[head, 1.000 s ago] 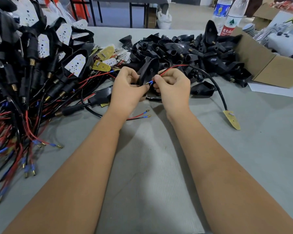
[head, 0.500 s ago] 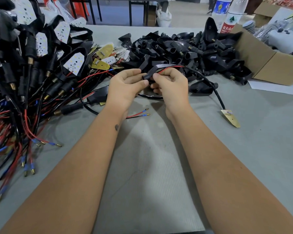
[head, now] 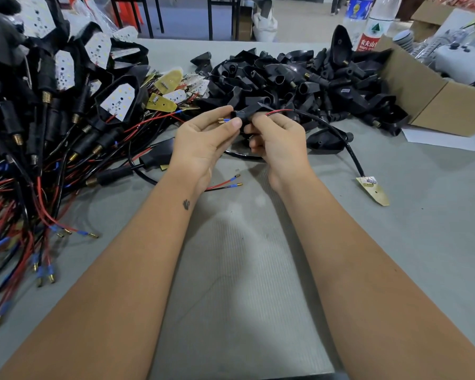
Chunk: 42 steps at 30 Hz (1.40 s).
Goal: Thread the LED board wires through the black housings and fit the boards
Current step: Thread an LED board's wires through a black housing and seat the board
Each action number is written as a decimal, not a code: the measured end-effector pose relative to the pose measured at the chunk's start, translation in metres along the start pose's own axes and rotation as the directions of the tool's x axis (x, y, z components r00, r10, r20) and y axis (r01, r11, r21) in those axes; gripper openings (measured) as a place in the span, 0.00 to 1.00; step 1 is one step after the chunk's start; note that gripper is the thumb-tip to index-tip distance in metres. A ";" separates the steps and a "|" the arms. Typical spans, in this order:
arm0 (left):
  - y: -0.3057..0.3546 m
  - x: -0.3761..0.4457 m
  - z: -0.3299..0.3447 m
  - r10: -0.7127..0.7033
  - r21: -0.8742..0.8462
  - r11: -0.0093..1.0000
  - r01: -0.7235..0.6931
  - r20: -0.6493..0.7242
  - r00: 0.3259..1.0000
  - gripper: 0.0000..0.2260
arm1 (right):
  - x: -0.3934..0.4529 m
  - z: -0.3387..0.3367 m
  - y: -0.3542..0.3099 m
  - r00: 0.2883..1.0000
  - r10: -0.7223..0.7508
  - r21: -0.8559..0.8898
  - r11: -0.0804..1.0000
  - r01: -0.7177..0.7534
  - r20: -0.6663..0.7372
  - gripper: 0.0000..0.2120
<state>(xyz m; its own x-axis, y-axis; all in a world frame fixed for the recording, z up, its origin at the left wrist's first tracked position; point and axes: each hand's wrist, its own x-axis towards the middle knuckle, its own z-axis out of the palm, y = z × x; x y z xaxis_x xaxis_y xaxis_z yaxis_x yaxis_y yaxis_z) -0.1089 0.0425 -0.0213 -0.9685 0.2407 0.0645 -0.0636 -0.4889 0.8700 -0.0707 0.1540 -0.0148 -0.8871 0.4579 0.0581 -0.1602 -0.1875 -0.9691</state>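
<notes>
A black housing is held above the desk between both hands. The right hand has its grip curled round the housing's body, hiding most of it. The left hand pinches the blue-sleeved wire tips emerging at the housing's end. The black cable trails right to a yellow LED board lying on the desk.

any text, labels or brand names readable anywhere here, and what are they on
"农夫山" in white characters on the red label of the clear plastic bottle at the far edge of the grey table; the small line of Latin letters beneath is too blurred to read.
The blue-labelled plastic bottle beside it shows a yellow emblem, but its text is unreadable.
The small white sticker on one black plastic housing in the pile is too small to read.
</notes>
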 end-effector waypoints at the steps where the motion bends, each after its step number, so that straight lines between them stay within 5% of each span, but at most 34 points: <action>1: 0.000 0.000 0.000 -0.003 -0.003 1.000 0.003 0.004 1.000 0.10 | 0.000 0.000 0.000 1.000 -0.006 0.007 1.000 0.006 -0.003 0.09; 9: 0.004 0.001 -0.003 -0.052 -0.255 0.966 0.050 -0.004 0.999 0.05 | 0.000 -0.001 -0.001 0.982 0.033 0.190 0.979 -0.069 0.187 0.04; 13: 0.002 0.000 -0.001 -0.050 -0.102 0.993 0.057 0.073 0.996 0.07 | 0.000 -0.002 -0.001 0.967 0.043 0.191 0.977 -0.094 0.253 0.03; 17: 0.002 0.001 -0.004 -0.027 0.033 0.999 0.024 0.081 0.996 0.07 | 0.001 -0.005 -0.002 0.969 0.069 0.187 0.976 -0.115 0.235 0.04; 25: 0.003 0.004 -0.009 0.028 -0.175 0.983 -0.047 -0.107 0.994 0.07 | 0.008 -0.018 -0.003 0.977 0.196 0.542 0.813 -0.212 0.087 0.09; 31: 0.003 0.006 -0.006 -0.018 -0.144 0.990 0.007 -0.072 0.997 0.10 | 0.008 -0.010 0.002 0.997 0.075 0.236 0.968 -0.081 0.032 0.09; 36: -0.002 0.005 -0.002 -0.107 0.066 0.992 0.107 -0.004 0.994 0.11 | 0.005 -0.005 0.006 0.998 -0.029 -0.035 0.999 0.031 0.061 0.09; 42: -0.003 0.004 -0.001 -0.045 0.129 0.990 0.050 -0.040 0.998 0.15 | 0.004 -0.003 0.006 0.996 -0.038 -0.066 0.997 0.043 0.077 0.06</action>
<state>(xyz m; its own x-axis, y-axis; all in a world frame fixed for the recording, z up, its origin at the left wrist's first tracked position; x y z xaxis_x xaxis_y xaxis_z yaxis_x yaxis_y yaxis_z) -0.1123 0.0443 -0.0238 -0.9735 0.2286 0.0052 -0.0804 -0.3636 0.9281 -0.0740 0.1574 -0.0210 -0.9110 0.3967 0.1126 -0.1690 -0.1099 -0.9795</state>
